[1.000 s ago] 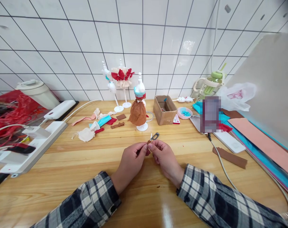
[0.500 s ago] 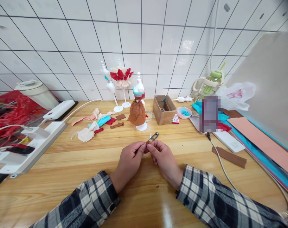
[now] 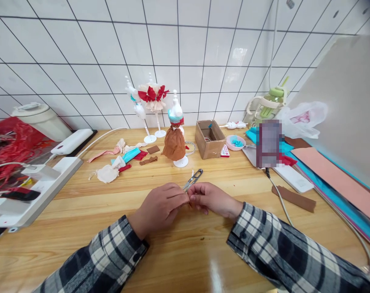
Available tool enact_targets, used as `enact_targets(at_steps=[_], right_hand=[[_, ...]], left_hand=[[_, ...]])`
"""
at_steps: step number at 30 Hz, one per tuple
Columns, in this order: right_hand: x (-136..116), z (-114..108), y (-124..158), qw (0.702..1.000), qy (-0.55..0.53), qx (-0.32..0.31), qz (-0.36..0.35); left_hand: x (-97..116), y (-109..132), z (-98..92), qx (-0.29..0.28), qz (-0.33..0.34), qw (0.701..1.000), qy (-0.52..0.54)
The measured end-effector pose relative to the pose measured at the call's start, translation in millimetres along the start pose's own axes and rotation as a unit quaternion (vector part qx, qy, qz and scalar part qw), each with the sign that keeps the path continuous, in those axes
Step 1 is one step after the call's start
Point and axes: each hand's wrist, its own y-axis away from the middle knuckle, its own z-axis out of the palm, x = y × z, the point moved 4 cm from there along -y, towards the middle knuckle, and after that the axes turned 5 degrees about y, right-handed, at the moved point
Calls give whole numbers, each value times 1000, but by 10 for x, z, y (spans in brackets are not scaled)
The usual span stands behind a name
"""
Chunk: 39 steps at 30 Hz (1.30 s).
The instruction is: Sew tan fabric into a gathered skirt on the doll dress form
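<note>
My left hand (image 3: pixel 160 206) and my right hand (image 3: pixel 214 199) meet over the middle of the table, fingertips pinched together. Between them is a small brown piece of crepe-like material (image 3: pixel 190 204), mostly hidden by the fingers. Just beyond the fingertips lie thread snips (image 3: pixel 195 176), their blades pointing toward my hands. Behind the snips stands a small white dress form (image 3: pixel 176 109) in a blue and red top and a gathered brown skirt (image 3: pixel 174 144).
Two more dress forms (image 3: pixel 154 97) stand by the tiled wall. Scraps (image 3: pixel 108 173) lie at left; a cardboard box (image 3: pixel 209 140) and pink bowl (image 3: pixel 236 142) sit behind. A power strip (image 3: pixel 35 195) edges the left; a brown strip (image 3: pixel 294 198) and cable lie right.
My hands have come slightly lower and nearer me, uncovering more of the snips. My left hand has turned so its back faces up. The view has shifted slightly.
</note>
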Motion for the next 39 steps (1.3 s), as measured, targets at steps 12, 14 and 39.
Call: enact_targets(at_steps=[12,14,39], right_hand=[[-237,32,98,847,472,103,-219],[-257,42,123,830,499,123,-218],[-30,16,4,983,24,177,-49]], left_hand=[[-41,7,104,-141,-85,986,7],[-38,1,136,-160,-93,983,-16],[-68,41,44,132,-142,981,26]])
